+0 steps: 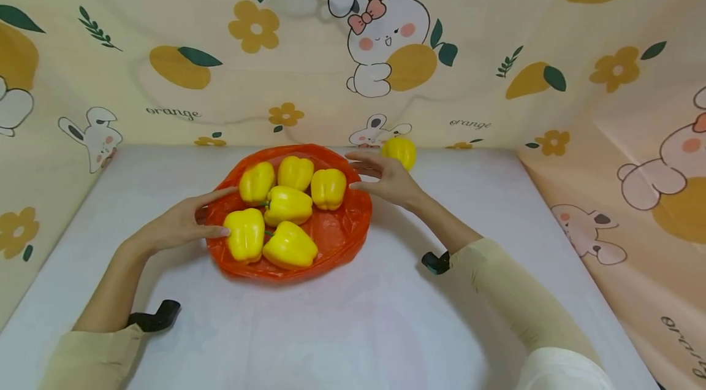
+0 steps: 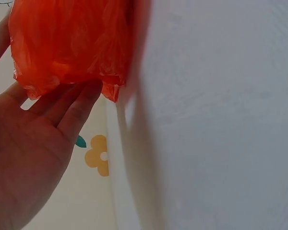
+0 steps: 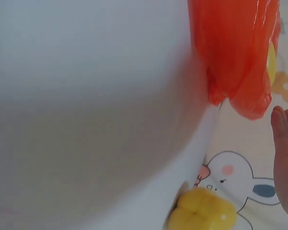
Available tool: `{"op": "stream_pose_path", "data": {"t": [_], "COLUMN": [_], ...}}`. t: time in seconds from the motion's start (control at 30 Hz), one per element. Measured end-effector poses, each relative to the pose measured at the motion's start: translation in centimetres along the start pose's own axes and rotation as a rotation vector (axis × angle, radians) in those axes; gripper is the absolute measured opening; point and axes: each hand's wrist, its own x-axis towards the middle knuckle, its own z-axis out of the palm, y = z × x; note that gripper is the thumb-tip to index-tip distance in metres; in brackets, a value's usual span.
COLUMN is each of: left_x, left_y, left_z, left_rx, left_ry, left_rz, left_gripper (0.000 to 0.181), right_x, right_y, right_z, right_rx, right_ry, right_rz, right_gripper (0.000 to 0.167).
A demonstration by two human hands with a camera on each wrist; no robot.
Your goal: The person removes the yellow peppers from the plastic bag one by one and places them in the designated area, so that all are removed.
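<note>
A red plastic bag (image 1: 336, 237) sits on the table with its mouth spread wide and several yellow bell peppers (image 1: 288, 206) inside. My left hand (image 1: 173, 224) is at the bag's left side, its thumb by the nearest left pepper (image 1: 246, 235). In the left wrist view, the left fingers (image 2: 79, 108) reach against the bag's outer wall (image 2: 69, 43), which partly hides their tips. Beside the bag's right rim, my right hand (image 1: 386, 178) holds nothing, its fingers extended. Behind that hand, another yellow bell pepper (image 1: 399, 152) lies outside the bag.
The white table (image 1: 331, 335) meets a patterned cloth (image 1: 309, 71) at the back and sides. Black wrist straps or mounts show at the left wrist (image 1: 155, 316) and right wrist (image 1: 436, 262).
</note>
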Motion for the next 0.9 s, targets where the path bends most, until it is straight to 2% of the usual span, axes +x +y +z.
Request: {"op": "stream_pose_path", "data": {"t": [0.13,0.3,0.57,0.73,0.9], "left_x": [0.0,-0.1,0.0,0.0,-0.1], "left_y": [0.0,0.0,0.2,0.3,0.4], "left_z": [0.0,0.1,0.0,0.1,0.2], "left_rx": [0.004,0.011,0.006,0.008,0.001], "left_ry": [0.001,0.002,0.002,0.005,0.007], "left_rz": [-0.012,-0.014,0.003,0.007,0.011], "left_gripper": [0.084,0.084,0.083,0.082,0.083], "right_x": [0.6,1.0,1.1,1.0,1.2], "right_y": [0.0,0.4,0.6,0.4,0.4], "right_z": [0.5,1.3,2.6,3.5,4.3], "right_rx": [-0.028,-0.116,-0.373,-0.421,-0.445], "right_ry": [-0.046,-0.081,-0.047,-0.028,-0.002], "right_rz": [0.012,0.039,0.086,0.141,0.163], "right_gripper": [0.065,0.065,0.068,0.074,0.080]}}
